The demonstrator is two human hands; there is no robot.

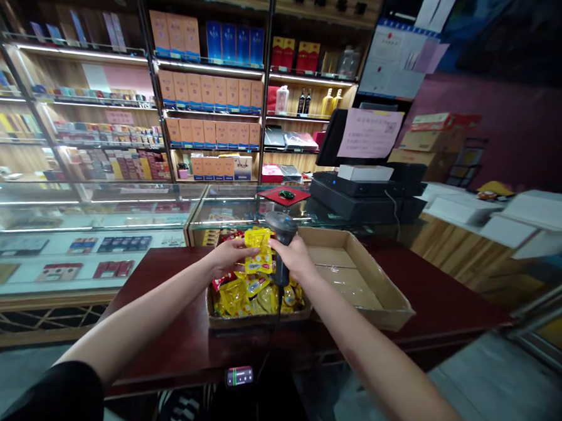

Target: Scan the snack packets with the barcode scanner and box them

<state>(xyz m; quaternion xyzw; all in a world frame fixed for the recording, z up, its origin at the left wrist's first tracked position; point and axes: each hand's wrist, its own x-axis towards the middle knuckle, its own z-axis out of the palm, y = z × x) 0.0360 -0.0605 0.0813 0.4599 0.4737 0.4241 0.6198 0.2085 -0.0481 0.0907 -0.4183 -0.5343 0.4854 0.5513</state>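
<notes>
Your left hand [228, 257] is drawn into a pinch, thumb and fingers closed on the left part of a glossy yellow plastic packet [259, 252]. The packet lies at your left fingertips, to the right of that hand, roughly upright with its printed face towards you. It is raised over a brown cardboard box [251, 323].

Your right hand [298, 260] is wrapped around the handle of a dark grey, pistol-shaped plastic scanner [282, 271], which stands upright in your grip with its rounded head uppermost. The scanner is just beside the packet, on its right. Your right thumb reaches across to the packet's right edge; whether it presses there, this inspection cannot tell.

Beneath your hands, the box holds a heap of loose yellow packets [236, 298], with red packets [222, 281] showing at its left side. A thin black cord [280, 298] hangs from the foot of the scanner handle. Just beside the box, on your right, is a shallow brown cardboard tray [348, 274]. Box and tray rest on a glossy dark red table [175, 308].

A small rectangular device with a lit screen [239, 376] is at the near edge of the table. Beyond the table you face a red mat [268, 195] and a black monitor bearing a pink printed sheet [367, 133]
</notes>
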